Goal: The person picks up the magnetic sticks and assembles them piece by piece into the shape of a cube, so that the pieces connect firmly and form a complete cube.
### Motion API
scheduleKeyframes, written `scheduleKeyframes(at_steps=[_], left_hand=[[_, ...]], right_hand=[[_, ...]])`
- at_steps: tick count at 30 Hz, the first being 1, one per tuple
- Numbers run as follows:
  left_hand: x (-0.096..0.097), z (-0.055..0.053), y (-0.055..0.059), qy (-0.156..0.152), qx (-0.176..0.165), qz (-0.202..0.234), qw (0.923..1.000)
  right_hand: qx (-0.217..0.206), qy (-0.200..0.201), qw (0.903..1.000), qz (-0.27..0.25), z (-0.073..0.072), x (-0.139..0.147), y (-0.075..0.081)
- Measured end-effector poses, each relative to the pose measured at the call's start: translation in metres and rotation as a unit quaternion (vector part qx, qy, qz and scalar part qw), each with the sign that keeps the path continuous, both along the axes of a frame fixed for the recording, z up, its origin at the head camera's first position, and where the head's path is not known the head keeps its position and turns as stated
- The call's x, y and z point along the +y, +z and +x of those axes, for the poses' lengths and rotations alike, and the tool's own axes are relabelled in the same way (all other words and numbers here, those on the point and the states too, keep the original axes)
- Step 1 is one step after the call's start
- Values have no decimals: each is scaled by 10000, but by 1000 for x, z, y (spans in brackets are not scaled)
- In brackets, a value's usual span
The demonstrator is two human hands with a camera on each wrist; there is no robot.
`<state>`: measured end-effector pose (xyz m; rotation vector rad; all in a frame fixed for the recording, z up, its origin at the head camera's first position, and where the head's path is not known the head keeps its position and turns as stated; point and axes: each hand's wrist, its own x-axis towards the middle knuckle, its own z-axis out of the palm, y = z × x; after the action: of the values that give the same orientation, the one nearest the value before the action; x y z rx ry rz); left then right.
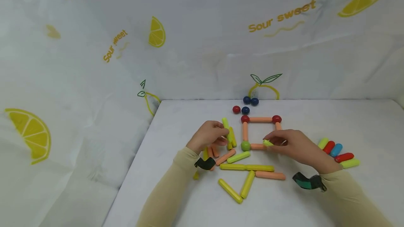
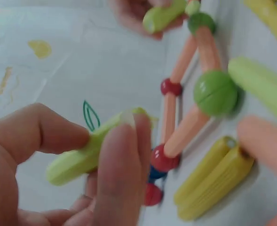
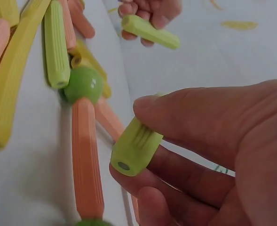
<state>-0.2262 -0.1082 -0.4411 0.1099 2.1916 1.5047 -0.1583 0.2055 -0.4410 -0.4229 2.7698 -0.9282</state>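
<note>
Ribbed yellow rods (image 2: 218, 188) and glossy balls (image 1: 245, 110) lie near an orange-sided square (image 1: 260, 119) on the table (image 1: 372, 125). Above, grips nearly closed, left hand (image 1: 209, 136) pinches one lime rod (image 2: 70, 165), right hand (image 1: 295, 147) a second rod (image 3: 133, 153).

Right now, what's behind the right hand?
In the head view, the right hand covers one corner of the square, so that corner's hidden; the left wrist view shows a green ball there.
</note>
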Motion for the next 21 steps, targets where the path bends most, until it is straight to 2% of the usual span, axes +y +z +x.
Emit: scheduleKeyframes(at_steps=[4, 8, 15, 19, 21], left_hand=[[6, 4, -3, -409, -56, 563, 9976], [15, 13, -3, -783, 14, 886, 9930], [22, 22, -1, -771, 294, 1137, 9901], [23, 23, -5, -828, 415, 1181, 9887], [22, 21, -6, -826, 581, 1077, 9890]], right_hand=[[-11, 178, 9994, -298, -5, -27, 1], [36, 304, 9986, -432, -4, -37, 2], [113, 398, 9981, -458, -3, -39, 4], [213, 399, 9980, -441, -4, -38, 4], [245, 388, 9980, -430, -3, -37, 5]])
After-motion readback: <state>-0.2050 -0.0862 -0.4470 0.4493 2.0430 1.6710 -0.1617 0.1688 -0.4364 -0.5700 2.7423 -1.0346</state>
